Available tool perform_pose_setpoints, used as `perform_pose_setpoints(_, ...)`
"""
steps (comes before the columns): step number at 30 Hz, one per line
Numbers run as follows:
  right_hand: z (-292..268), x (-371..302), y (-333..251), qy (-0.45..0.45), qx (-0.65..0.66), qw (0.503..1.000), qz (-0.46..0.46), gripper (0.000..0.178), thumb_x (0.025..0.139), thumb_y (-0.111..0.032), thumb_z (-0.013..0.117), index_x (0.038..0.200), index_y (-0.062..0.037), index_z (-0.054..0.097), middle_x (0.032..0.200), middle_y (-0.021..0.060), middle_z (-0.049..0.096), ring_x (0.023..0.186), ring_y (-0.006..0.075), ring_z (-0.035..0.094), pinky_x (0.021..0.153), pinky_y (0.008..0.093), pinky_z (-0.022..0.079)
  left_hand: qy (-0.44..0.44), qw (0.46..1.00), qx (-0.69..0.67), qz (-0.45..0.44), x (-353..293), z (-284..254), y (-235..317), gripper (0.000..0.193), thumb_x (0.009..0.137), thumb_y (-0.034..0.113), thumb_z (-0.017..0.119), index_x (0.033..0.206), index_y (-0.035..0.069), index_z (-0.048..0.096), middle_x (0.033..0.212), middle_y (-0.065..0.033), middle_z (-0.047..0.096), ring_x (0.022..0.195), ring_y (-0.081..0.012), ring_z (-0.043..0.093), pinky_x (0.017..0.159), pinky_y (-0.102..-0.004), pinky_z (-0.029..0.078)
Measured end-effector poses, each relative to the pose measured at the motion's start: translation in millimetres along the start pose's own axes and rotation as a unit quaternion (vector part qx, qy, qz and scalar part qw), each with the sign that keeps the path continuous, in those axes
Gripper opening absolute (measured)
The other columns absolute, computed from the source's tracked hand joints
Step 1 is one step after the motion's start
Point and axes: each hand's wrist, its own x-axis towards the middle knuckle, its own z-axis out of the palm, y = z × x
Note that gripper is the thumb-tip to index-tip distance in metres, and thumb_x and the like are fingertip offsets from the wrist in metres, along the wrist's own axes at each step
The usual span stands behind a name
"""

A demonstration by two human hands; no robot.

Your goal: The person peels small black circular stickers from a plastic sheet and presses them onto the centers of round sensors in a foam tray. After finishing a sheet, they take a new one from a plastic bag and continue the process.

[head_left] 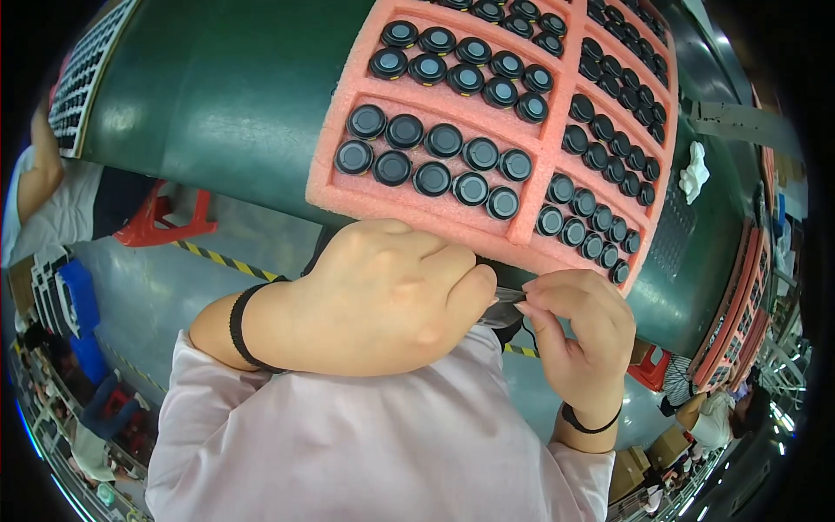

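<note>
Close to my body, my left hand [391, 296] is closed with its back turned up, its fingers curled round a small dark, glossy piece [507, 306]. The palm side is hidden. My right hand [584, 335] meets it from the right, thumb and forefinger pinched at the edge of the same piece. What kind of thing it is I cannot make out. A thin black cord [530, 335] hangs below it. Just beyond both hands lies a pink foam tray [524, 204] with several round black caps [432, 177] in rows in its compartments.
The tray rests on a green table [217, 87]. A crumpled white tissue [693, 173] lies to its right, and stacked pink trays [735, 313] stand farther right. At the left are a white tray of dark parts [85, 74], another person's arm [43, 161] and a red stool [165, 217].
</note>
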Motion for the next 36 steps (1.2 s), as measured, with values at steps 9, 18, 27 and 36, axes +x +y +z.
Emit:
perform_pose_setpoints(9, 5, -6, 0, 0.016, -0.005, 1.0, 0.004, 0.022, 0.071, 0.007, 0.076, 0.087, -0.0021, 0.063, 0.086, 0.0116, 0.071, 0.076, 0.0285, 0.068, 0.066, 0.0362, 0.053, -0.028, 1.0, 0.005, 0.008, 2, -4, 4, 0.019, 0.072, 0.013, 0.076, 0.084, 0.005, 0.064, 0.066, -0.0023, 0.051, 0.054, -0.0185, 0.055, 0.049, -0.0333, 0.045)
perform_pose_setpoints(18, 7, -7, 3, 0.052, -0.048, 0.996, -0.059, 0.024, 0.067, 0.005, 0.075, 0.086, -0.0041, 0.064, 0.091, 0.0101, 0.067, 0.078, 0.0293, 0.064, 0.066, 0.0387, 0.049, -0.027, 0.999, -0.018, -0.044, 7, -12, 8, 0.016, 0.075, 0.008, 0.077, 0.087, 0.006, 0.067, 0.071, -0.0047, 0.061, 0.058, -0.024, 0.061, 0.053, -0.0354, 0.048)
perform_pose_setpoints(27, -26, 20, 8, -0.012, -0.032, 0.996, -0.078, 0.019, 0.069, 0.0, 0.072, 0.087, -0.0064, 0.067, 0.089, 0.0063, 0.06, 0.082, 0.0274, 0.06, 0.071, 0.0348, 0.047, -0.035, 0.996, -0.016, -0.086, 14, -4, -9, 0.018, 0.076, 0.009, 0.077, 0.09, 0.007, 0.067, 0.077, -0.0042, 0.065, 0.065, -0.0235, 0.064, 0.059, -0.0352, 0.051)
perform_pose_setpoints(36, -46, 104, 55, -0.079, 0.088, 0.978, 0.17, 0.013, 0.081, 0.0, 0.075, 0.087, -0.0029, 0.064, 0.087, 0.0019, 0.053, 0.077, 0.014, 0.05, 0.071, 0.0286, 0.042, -0.072, 0.996, 0.05, -0.014, 49, 14, -29, 0.017, 0.078, 0.018, 0.066, 0.091, 0.007, 0.063, 0.109, -0.0117, 0.066, 0.108, -0.0268, 0.062, 0.094, -0.0447, 0.047)
